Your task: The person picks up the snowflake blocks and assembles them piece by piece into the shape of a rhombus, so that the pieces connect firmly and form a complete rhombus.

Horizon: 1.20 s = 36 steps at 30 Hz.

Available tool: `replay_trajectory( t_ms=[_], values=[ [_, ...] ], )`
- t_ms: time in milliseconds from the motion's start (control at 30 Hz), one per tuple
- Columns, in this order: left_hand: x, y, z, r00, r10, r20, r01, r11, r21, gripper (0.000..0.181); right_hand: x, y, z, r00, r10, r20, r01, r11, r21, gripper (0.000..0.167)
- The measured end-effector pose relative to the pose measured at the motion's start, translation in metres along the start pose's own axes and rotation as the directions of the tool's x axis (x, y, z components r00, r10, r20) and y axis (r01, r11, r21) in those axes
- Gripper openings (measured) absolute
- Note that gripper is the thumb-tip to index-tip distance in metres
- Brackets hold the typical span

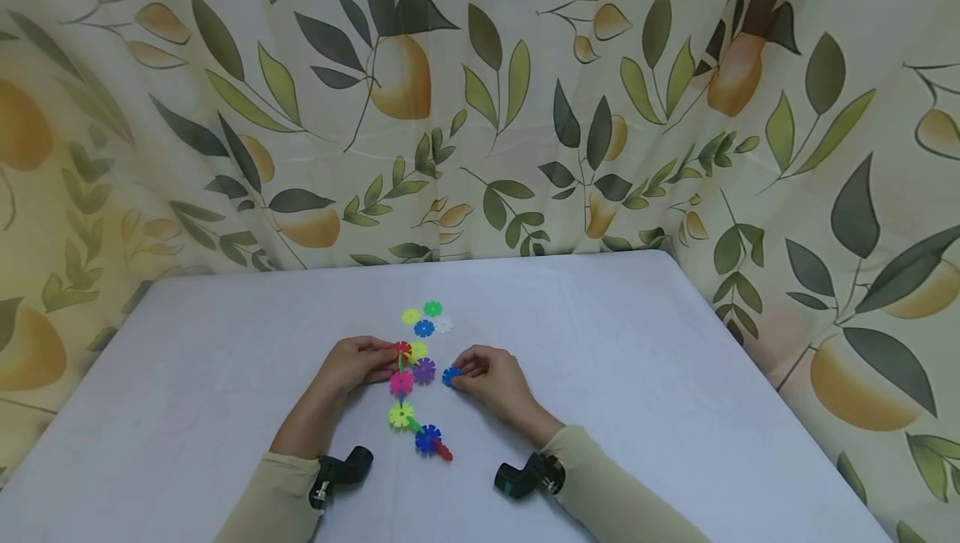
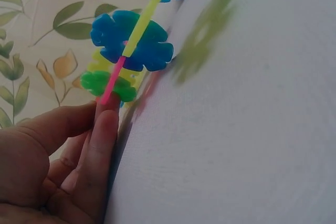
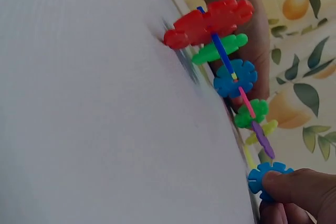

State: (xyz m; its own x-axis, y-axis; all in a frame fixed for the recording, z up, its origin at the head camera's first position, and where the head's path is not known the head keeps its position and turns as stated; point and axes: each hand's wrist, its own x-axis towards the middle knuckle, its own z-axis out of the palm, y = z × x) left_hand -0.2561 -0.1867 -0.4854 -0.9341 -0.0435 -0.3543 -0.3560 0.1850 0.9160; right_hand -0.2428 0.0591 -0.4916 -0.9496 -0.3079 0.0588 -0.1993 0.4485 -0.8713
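A chain of notched, flower-shaped plastic discs runs down the table in the head view, with a pink disc (image 1: pixel 401 383), a purple disc (image 1: pixel 423 371) and, at the near end, a red disc (image 1: pixel 444 450). My left hand (image 1: pixel 363 364) grips the far end of this chain by a red disc (image 1: pixel 402 349). In the left wrist view, thumb and fingers meet at the edge of a pink disc (image 2: pixel 113 80). On the right, my right hand (image 1: pixel 491 380) pinches a loose blue disc (image 3: pixel 257 178) between thumb and fingers, a small gap away from the purple disc.
Beyond the chain lie several loose discs: a green disc (image 1: pixel 432 309), a yellow disc (image 1: pixel 410 317), a blue disc (image 1: pixel 423 329) and a white disc (image 1: pixel 444 324). A white cloth covers the table (image 1: pixel 637 343). Behind it hangs a leaf-patterned curtain (image 1: pixel 495 176).
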Motion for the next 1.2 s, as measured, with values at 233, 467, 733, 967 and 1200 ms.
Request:
replay_trajectory(
  t_ms=[233,467,733,967,1200],
  values=[
    [-0.002,0.003,0.007,1.000,-0.005,0.019,0.005,1.000,-0.012,0.024,-0.002,0.001,0.003,0.998,-0.048,-0.029,0.049,0.999,0.009,0.013],
    [-0.002,0.003,0.010,1.000,-0.015,-0.008,0.014,1.000,-0.022,0.022,-0.003,0.002,0.004,0.997,-0.061,-0.036,0.062,0.998,0.017,0.012],
    [-0.001,0.001,0.013,1.000,-0.008,-0.005,0.008,1.000,-0.030,0.020,-0.004,-0.001,0.005,0.996,-0.073,-0.047,0.073,0.997,0.007,0.011],
    [-0.003,0.000,0.016,1.000,0.020,-0.013,-0.020,1.000,0.001,0.020,-0.005,-0.003,0.009,0.994,-0.097,-0.056,0.097,0.995,-0.006,0.010],
    [-0.002,-0.001,0.017,0.998,0.049,-0.037,-0.047,0.998,0.042,0.019,-0.008,-0.007,0.014,0.990,-0.115,-0.077,0.113,0.993,-0.034,0.010]
  ],
)
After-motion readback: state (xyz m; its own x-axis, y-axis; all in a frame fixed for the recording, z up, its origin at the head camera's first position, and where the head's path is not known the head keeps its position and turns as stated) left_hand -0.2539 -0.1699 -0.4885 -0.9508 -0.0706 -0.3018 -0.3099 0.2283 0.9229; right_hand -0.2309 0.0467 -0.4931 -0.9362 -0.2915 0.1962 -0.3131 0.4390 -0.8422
